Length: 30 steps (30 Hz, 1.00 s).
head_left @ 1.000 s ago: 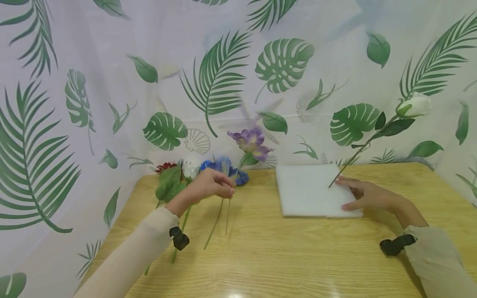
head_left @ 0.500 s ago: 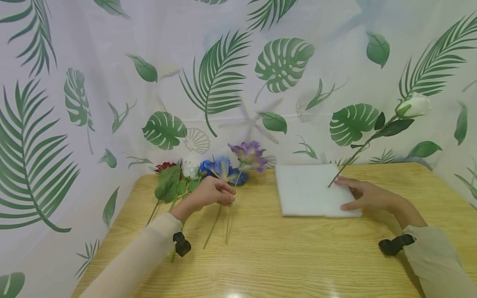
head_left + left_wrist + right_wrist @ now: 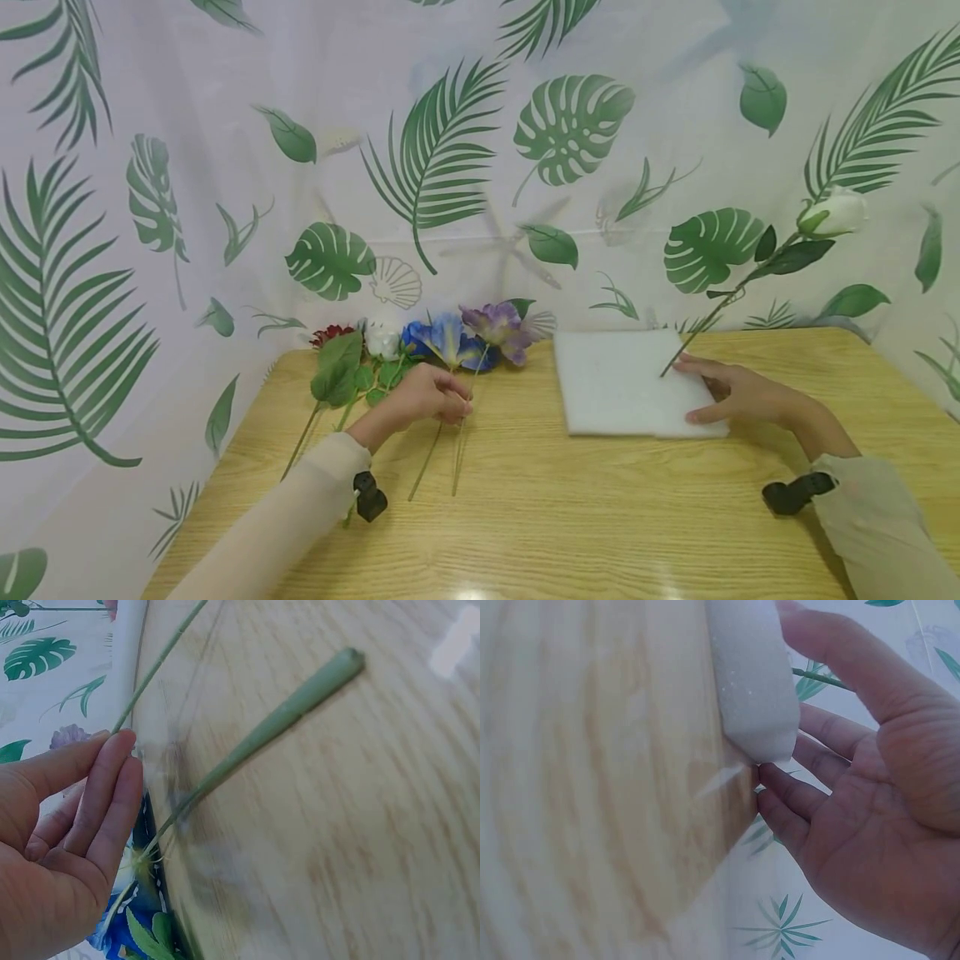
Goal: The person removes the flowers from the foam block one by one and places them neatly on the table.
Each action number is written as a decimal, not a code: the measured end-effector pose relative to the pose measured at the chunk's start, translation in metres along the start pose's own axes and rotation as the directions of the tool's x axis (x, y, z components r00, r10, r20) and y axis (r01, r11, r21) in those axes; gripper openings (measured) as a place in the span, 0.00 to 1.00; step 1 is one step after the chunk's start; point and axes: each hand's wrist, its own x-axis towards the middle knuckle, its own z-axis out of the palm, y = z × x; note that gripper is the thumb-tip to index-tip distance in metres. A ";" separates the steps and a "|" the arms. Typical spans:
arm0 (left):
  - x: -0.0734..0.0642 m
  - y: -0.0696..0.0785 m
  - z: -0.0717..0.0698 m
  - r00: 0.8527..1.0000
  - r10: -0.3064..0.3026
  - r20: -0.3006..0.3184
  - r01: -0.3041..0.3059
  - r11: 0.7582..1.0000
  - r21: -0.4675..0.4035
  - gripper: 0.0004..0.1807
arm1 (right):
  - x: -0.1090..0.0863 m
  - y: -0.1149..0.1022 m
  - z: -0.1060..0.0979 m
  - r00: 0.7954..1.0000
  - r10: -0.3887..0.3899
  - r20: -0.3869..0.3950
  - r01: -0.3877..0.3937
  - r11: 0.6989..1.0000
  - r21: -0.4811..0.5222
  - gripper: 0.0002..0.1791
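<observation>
My left hand [image 3: 423,398] pinches the thin green stem [image 3: 159,667] of a purple flower [image 3: 501,332] between thumb and fingertips. Its bloom lies low at the back of the table, beside a blue flower [image 3: 442,340]. The blue flower's stem, with a thick green end [image 3: 315,686], passes just under that hand. My right hand [image 3: 757,398] grips the right edge of a white foam block [image 3: 618,387], thumb at the front and fingers farther back. A white rose [image 3: 836,212] stands tilted to the right, its stem stuck in the foam.
Left of the blue flower lie a white flower [image 3: 382,340] and a red flower [image 3: 330,335] with a large green leaf [image 3: 336,367]. A leaf-patterned curtain [image 3: 465,150] hangs behind the wooden table [image 3: 570,517].
The left hand has come down a little, lowering the purple flower from above the blue one to the tabletop's back edge. The right hand, foam block and white rose have stayed put.
</observation>
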 end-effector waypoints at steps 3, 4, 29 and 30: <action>0.002 -0.003 0.000 1.000 -0.021 -0.014 0.021 1.000 0.004 0.14 | 0.000 0.000 0.001 1.000 -0.004 0.000 0.004 1.000 -0.016 0.49; 0.002 -0.004 0.000 0.999 -0.027 -0.019 0.027 1.000 0.006 0.13 | 0.000 0.000 0.001 1.000 -0.004 -0.001 0.004 1.000 -0.023 0.49; -0.008 -0.010 -0.008 0.998 -0.064 0.002 0.064 0.997 0.045 0.15 | 0.003 0.009 0.000 1.000 -0.026 0.009 0.026 0.999 0.034 0.49; -0.007 -0.010 -0.008 0.998 -0.065 0.004 0.065 0.997 0.048 0.15 | 0.003 0.009 0.000 1.000 -0.026 0.008 0.025 0.999 0.032 0.49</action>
